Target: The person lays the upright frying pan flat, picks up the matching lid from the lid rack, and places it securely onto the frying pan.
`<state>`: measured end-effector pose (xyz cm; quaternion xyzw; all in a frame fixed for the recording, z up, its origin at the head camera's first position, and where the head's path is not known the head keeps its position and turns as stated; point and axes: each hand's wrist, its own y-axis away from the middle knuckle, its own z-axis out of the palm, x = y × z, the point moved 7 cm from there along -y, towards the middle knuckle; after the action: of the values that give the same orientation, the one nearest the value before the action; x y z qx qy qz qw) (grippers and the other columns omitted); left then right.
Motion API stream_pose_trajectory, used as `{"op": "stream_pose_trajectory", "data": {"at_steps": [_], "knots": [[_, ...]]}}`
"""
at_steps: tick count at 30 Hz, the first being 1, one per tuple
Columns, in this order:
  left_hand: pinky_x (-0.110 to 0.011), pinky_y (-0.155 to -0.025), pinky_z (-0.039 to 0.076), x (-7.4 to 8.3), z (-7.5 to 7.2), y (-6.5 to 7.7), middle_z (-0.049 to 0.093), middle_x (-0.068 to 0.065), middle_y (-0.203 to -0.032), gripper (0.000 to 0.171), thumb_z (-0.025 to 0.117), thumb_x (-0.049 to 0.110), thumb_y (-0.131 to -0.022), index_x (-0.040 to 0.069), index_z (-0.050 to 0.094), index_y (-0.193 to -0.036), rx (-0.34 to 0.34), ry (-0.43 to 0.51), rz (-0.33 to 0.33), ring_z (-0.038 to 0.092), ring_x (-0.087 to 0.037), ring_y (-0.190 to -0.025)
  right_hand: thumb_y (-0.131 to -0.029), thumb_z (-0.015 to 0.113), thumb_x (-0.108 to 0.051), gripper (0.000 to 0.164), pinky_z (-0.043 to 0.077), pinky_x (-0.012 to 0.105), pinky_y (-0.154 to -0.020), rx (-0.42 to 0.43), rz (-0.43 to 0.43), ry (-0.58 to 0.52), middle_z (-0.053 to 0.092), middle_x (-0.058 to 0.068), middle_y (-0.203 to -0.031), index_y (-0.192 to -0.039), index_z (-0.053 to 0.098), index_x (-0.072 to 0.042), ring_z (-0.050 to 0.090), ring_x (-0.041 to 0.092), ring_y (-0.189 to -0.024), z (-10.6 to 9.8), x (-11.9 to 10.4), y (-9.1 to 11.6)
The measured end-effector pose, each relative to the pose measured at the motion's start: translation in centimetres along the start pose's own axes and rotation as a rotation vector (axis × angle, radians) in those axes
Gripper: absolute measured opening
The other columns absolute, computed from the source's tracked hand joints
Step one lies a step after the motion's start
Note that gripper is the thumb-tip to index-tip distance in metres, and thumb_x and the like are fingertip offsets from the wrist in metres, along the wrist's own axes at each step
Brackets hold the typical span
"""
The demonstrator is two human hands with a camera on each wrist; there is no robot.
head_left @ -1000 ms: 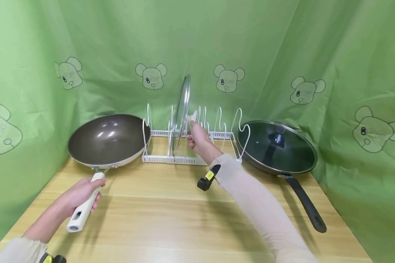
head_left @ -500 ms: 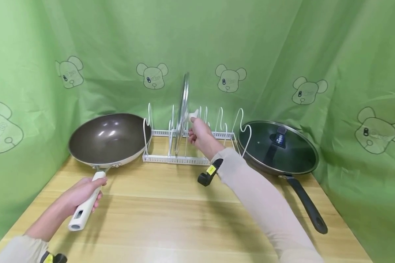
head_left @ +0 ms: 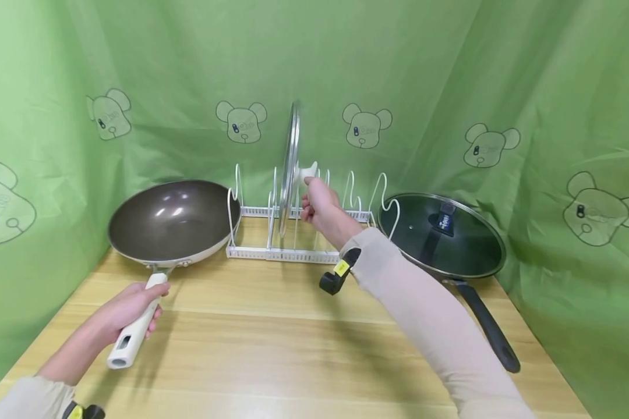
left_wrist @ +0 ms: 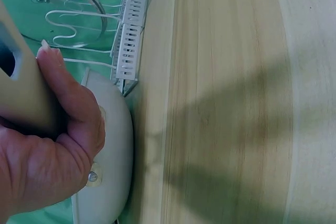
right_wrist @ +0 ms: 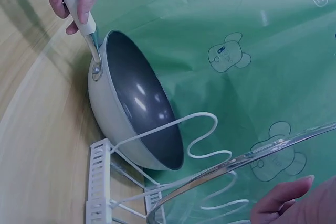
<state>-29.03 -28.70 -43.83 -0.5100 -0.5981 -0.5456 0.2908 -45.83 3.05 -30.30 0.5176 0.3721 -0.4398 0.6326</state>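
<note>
My left hand grips the white handle of a wok with a dark brown inside and pale outside, at the left of the table. With my right hand I hold the white knob of a glass lid. That lid stands nearly upright, edge-on to the head view, its lower part among the wires of a white rack. In the right wrist view, the lid's metal rim crosses in front of the rack wires, and some of my right fingers are hidden.
Right of the rack sits a dark frying pan covered by its own glass lid, its black handle pointing toward the front right. Green cloth with bear faces encloses the wooden table at the back and sides.
My right hand has raised the glass lid within the rack and brought it closer to upright, shifting slightly right. The left hand and wok have stayed in place.
</note>
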Motion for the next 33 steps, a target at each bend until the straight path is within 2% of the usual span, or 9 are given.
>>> {"op": "stream_pose_trajectory", "data": {"at_steps": [4,9,15,22,27,30,33], "knots": [[-0.026,-0.048,0.052,0.0,-0.1,-0.1,0.055,-0.001,-0.073,0.04,0.041,0.039,-0.108,0.0,0.037,-0.116,-0.003,-0.008,0.0,0.055,-0.01,-0.054,-0.106,0.049,-0.034,0.041,0.034,0.017,-0.052,-0.004,-0.021,0.005,0.044,-0.003,-0.082,-0.142,0.047,-0.014,0.035,0.008,-0.063,0.2,-1.1,0.7],[-0.026,-0.048,0.052,-0.1,-0.2,-0.2,0.054,0.0,-0.073,0.041,0.041,0.039,-0.108,0.0,0.036,-0.117,-0.002,-0.008,-0.004,0.055,-0.009,-0.054,-0.106,0.049,-0.034,0.035,0.034,0.018,-0.052,-0.02,-0.049,0.015,0.044,-0.004,-0.08,-0.136,0.049,-0.015,0.035,0.008,-0.061,0.9,-2.5,1.9],[-0.026,-0.048,0.052,-0.1,-0.1,-0.1,0.054,-0.001,-0.073,0.038,0.042,0.038,-0.108,0.001,0.037,-0.116,0.0,-0.003,-0.005,0.054,-0.01,-0.054,-0.104,0.054,-0.034,0.025,0.039,0.02,-0.055,-0.009,-0.107,0.122,0.046,-0.002,-0.083,-0.117,0.057,-0.012,0.037,0.01,-0.064,1.6,-4.5,3.2],[-0.026,-0.048,0.052,-0.2,-0.1,-0.1,0.055,-0.001,-0.073,0.037,0.041,0.036,-0.108,0.0,0.037,-0.117,0.001,-0.001,-0.004,0.055,-0.009,-0.054,-0.1,0.062,-0.03,0.036,0.041,0.022,-0.061,-0.005,-0.177,0.241,0.05,-0.001,-0.089,-0.128,0.06,-0.008,0.041,0.012,-0.073,2.7,-6.3,4.5],[-0.026,-0.049,0.052,-0.2,-0.2,-0.1,0.055,-0.001,-0.072,0.036,0.041,0.036,-0.108,0.0,0.038,-0.115,0.003,0.0,-0.001,0.055,-0.009,-0.054,-0.097,0.067,-0.029,0.031,0.041,0.022,-0.066,-0.036,-0.187,0.331,0.054,-0.001,-0.096,-0.121,0.063,-0.009,0.042,0.013,-0.077,4.3,-6.7,5.6],[-0.026,-0.049,0.052,-0.2,-0.2,0.0,0.054,-0.001,-0.073,0.037,0.041,0.036,-0.108,0.0,0.037,-0.116,0.002,-0.002,-0.001,0.055,-0.01,-0.054,-0.094,0.071,-0.029,0.036,0.043,0.023,-0.069,-0.032,-0.205,0.398,0.057,0.0,-0.103,-0.122,0.063,-0.008,0.045,0.014,-0.082,5.3,-6.9,6.2],[-0.026,-0.048,0.052,-0.1,-0.3,0.0,0.055,-0.002,-0.073,0.042,0.041,0.038,-0.108,-0.002,0.036,-0.12,0.008,-0.011,0.0,0.055,-0.01,-0.054,-0.091,0.073,-0.03,0.046,0.042,0.025,-0.069,0.001,-0.228,0.48,0.055,-0.001,-0.104,-0.128,0.06,-0.006,0.045,0.014,-0.083,6.2,-6.8,6.8]]}}
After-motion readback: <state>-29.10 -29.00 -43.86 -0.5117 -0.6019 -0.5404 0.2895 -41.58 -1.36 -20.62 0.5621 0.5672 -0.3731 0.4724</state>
